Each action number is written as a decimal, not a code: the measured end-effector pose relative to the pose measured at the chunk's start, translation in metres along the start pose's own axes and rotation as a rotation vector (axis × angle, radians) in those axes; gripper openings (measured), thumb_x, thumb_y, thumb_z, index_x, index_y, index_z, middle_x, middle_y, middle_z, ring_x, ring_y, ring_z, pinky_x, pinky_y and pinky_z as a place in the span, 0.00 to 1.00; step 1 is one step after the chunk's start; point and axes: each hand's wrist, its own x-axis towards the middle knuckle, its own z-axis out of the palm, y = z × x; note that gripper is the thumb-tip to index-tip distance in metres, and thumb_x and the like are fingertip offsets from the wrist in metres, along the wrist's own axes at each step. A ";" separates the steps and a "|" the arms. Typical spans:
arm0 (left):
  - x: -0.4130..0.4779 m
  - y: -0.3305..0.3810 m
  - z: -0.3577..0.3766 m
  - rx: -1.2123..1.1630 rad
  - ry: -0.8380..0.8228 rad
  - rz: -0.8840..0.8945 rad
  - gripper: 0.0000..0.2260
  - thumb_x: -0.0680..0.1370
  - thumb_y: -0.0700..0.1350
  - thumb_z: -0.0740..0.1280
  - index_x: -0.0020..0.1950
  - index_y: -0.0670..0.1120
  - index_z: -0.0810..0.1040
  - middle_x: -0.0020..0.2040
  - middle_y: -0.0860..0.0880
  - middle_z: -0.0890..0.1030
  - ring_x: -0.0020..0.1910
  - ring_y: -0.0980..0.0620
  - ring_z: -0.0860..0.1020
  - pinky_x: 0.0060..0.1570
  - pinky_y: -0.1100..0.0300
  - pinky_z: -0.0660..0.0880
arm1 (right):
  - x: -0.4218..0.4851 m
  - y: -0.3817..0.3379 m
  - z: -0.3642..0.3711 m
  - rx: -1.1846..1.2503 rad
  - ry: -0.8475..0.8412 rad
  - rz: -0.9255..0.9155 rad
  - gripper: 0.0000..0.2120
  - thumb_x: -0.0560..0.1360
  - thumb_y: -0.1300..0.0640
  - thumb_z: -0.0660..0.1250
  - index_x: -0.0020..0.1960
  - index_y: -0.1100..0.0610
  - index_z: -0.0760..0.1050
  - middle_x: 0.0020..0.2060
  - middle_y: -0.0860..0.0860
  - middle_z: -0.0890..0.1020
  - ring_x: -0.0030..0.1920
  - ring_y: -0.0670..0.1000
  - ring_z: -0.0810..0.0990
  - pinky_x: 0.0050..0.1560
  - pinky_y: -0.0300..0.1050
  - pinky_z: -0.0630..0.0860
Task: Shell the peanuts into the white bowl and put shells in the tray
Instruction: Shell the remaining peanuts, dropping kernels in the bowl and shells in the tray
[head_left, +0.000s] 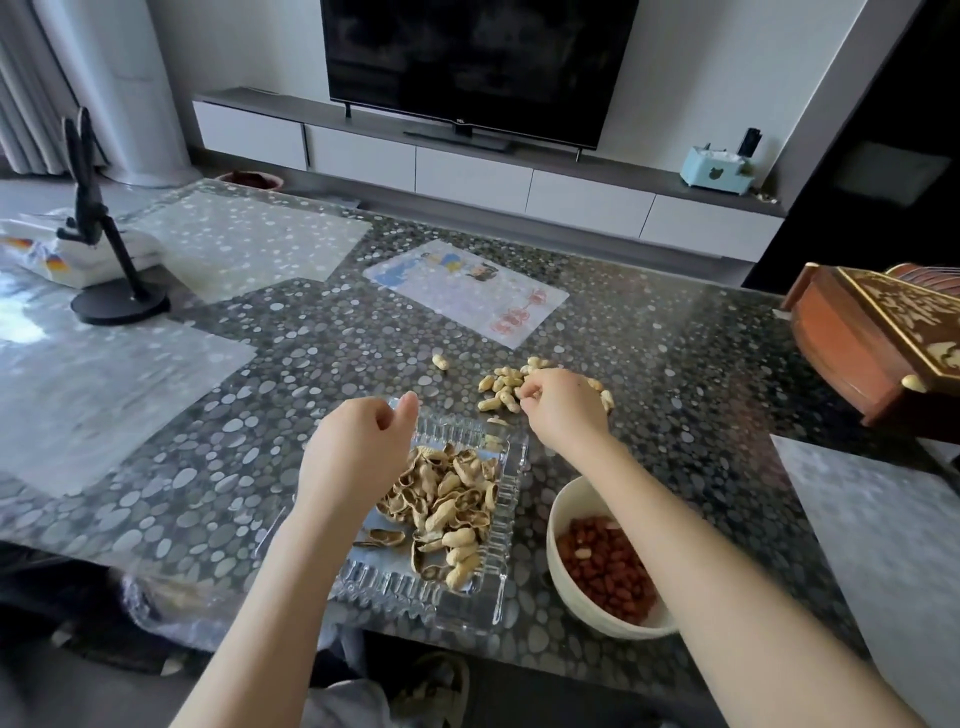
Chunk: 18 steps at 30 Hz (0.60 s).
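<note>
A clear glass tray (511, 499) in front of me holds a heap of empty peanut shells (452, 499). To its right stands the white bowl (563, 525) with red-skinned kernels (608, 566) inside. Beyond the tray lies a small pile of unshelled peanuts (501, 387), and one single peanut (440, 361) sits apart to the left. My right hand (563, 405) reaches into the pile, fingertips curled round a peanut. My left hand (358, 452) hovers over the tray's left part, fingers loosely curled and holding nothing.
The pebble-patterned table (675, 364) carries a black phone stand (111, 291) at far left, a printed sheet (467, 291) in the middle and a carved wooden box (878, 353) at right. A television and low cabinet stand behind.
</note>
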 end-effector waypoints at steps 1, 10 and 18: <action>0.000 0.001 0.001 -0.012 0.007 0.001 0.22 0.80 0.54 0.57 0.30 0.45 0.61 0.26 0.48 0.64 0.26 0.50 0.61 0.29 0.59 0.58 | 0.011 0.001 0.006 -0.062 -0.040 0.018 0.07 0.78 0.56 0.64 0.52 0.56 0.79 0.48 0.53 0.82 0.49 0.56 0.79 0.39 0.42 0.68; 0.000 0.011 0.004 -0.041 0.055 0.093 0.20 0.81 0.51 0.57 0.31 0.45 0.63 0.26 0.51 0.66 0.25 0.53 0.63 0.26 0.60 0.58 | 0.044 -0.003 0.027 -0.266 -0.113 0.023 0.05 0.78 0.59 0.62 0.48 0.58 0.76 0.48 0.55 0.81 0.49 0.56 0.79 0.40 0.45 0.70; -0.019 0.029 0.013 -0.220 -0.130 0.286 0.16 0.81 0.54 0.57 0.39 0.47 0.72 0.29 0.52 0.71 0.25 0.57 0.65 0.26 0.64 0.60 | -0.069 -0.008 -0.049 0.368 -0.114 -0.338 0.04 0.77 0.56 0.67 0.49 0.52 0.80 0.34 0.43 0.80 0.34 0.41 0.77 0.36 0.34 0.71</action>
